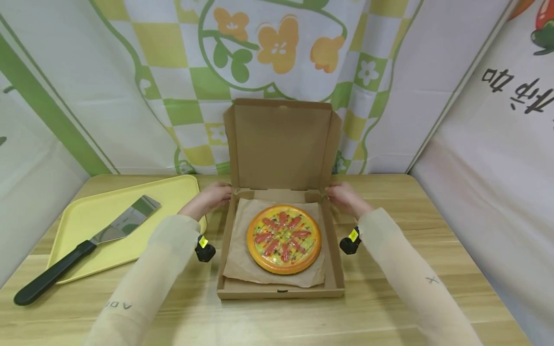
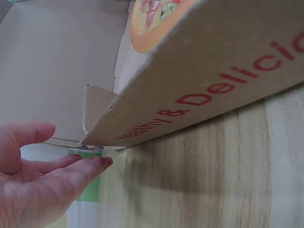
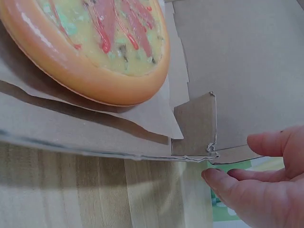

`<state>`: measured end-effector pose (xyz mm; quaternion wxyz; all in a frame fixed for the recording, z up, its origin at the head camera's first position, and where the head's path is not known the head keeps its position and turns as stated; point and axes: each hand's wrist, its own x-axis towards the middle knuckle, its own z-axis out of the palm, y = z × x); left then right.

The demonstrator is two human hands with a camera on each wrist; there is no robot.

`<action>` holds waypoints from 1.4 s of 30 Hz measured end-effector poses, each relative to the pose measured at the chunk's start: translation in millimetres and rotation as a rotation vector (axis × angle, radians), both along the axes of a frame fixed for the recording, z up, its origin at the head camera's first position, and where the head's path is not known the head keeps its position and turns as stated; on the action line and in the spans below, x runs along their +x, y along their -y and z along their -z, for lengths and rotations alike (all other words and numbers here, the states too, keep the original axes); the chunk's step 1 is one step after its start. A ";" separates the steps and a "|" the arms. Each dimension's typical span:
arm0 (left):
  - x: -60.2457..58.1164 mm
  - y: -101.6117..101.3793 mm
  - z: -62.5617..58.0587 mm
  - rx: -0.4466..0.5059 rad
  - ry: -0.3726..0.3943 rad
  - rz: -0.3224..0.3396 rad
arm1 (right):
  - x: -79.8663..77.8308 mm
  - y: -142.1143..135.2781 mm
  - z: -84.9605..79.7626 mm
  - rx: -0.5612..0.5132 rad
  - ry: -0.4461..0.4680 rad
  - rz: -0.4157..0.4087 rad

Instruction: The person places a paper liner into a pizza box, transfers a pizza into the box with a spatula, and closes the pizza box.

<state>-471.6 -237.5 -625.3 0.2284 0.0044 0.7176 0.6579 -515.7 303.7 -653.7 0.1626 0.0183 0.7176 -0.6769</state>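
Note:
A cardboard pizza box [image 1: 281, 292] stands with its lid [image 1: 279, 144] raised upright at the back. Inside lies a round pizza [image 1: 284, 240] with an orange crust and red strips on top, on a sheet of brown paper [image 1: 240, 259]. My left hand [image 2: 45, 185] is at the back left corner by the lid's fold, fingers fairly straight and thumb apart. At the opposite back corner is my right hand [image 3: 261, 180], its thumb on the lid's inner side and its fingertips just behind the corner. Neither hand grips anything.
To the left, a yellow tray [image 1: 173, 192] bears a metal pizza server [image 1: 125, 221] whose black handle sticks out over the tray's near edge. Behind the wooden table [image 1: 381, 307] hangs a checked, flowered curtain [image 1: 173, 72]. White cloth walls stand at both sides.

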 end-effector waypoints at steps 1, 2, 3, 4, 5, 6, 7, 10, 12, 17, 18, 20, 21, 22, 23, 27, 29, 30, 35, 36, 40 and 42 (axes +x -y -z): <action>6.5 -3.5 -9.7 -0.005 0.007 -0.016 | 5.0 3.8 -8.0 0.029 0.005 -0.008; 10.6 -5.5 -16.0 -0.007 0.008 -0.027 | 6.3 6.1 -12.0 0.057 0.008 -0.010; 15.2 -7.5 -23.3 0.004 0.003 -0.029 | 8.8 9.2 -17.8 0.086 0.016 -0.009; 22.6 -10.6 -34.0 0.012 0.005 -0.040 | 11.9 12.5 -24.5 0.111 0.026 -0.013; 33.8 -14.5 -49.1 0.023 0.009 -0.049 | 17.3 16.8 -33.9 0.132 0.030 -0.017; 49.7 -19.8 -69.4 0.037 -0.007 -0.047 | 22.4 21.3 -42.9 0.155 0.032 -0.024; 70.5 -26.9 -95.6 0.039 -0.019 -0.044 | 27.1 25.6 -51.5 0.178 0.035 -0.031; 56.3 -20.6 -82.6 0.049 -0.034 -0.034 | 51.4 43.5 -85.8 0.202 0.050 -0.050; 55.2 -21.1 -83.6 0.053 -0.046 -0.021 | 72.8 57.0 -112.1 0.224 0.033 -0.056; 72.1 -33.2 -111.3 0.040 -0.050 0.003 | 108.5 76.8 -154.9 0.210 -0.064 -0.072; 72.4 -34.9 -113.2 0.030 -0.059 0.004 | 109.8 78.3 -157.1 0.204 -0.069 -0.074; 73.9 -37.8 -117.2 0.033 -0.067 -0.002 | 103.7 77.6 -150.5 0.203 -0.092 -0.055; 74.4 -39.0 -118.9 0.034 -0.063 -0.010 | 94.7 74.9 -140.8 0.219 -0.111 -0.046; 63.1 -36.9 -106.8 0.027 -0.064 -0.020 | 84.6 71.2 -130.3 0.239 -0.124 -0.042; 65.5 -38.4 -110.0 0.006 -0.084 -0.018 | 73.3 67.9 -119.0 0.246 -0.116 -0.027; 86.4 -50.8 -137.8 -0.036 -0.081 -0.027 | 12.6 46.3 -59.4 0.239 -0.096 -0.016; 84.4 -53.0 -138.4 -0.077 -0.097 -0.025 | -18.7 34.0 -29.2 0.214 -0.073 -0.023; 79.9 -52.8 -135.0 -0.085 -0.088 -0.033 | -28.3 29.7 -20.3 0.184 -0.070 -0.028; 30.2 -36.7 -82.5 -0.085 -0.137 -0.066 | -18.5 29.3 -36.8 0.030 -0.064 -0.023; 23.6 -34.4 -76.1 -0.077 -0.145 -0.075 | -4.0 33.7 -53.0 -0.002 -0.070 -0.031; 24.3 -35.0 -80.8 -0.124 -0.185 -0.091 | 53.2 56.1 -116.6 0.003 -0.061 -0.026; 51.2 -42.8 -111.2 -0.143 -0.193 -0.076 | 80.1 65.6 -144.7 -0.003 -0.043 -0.030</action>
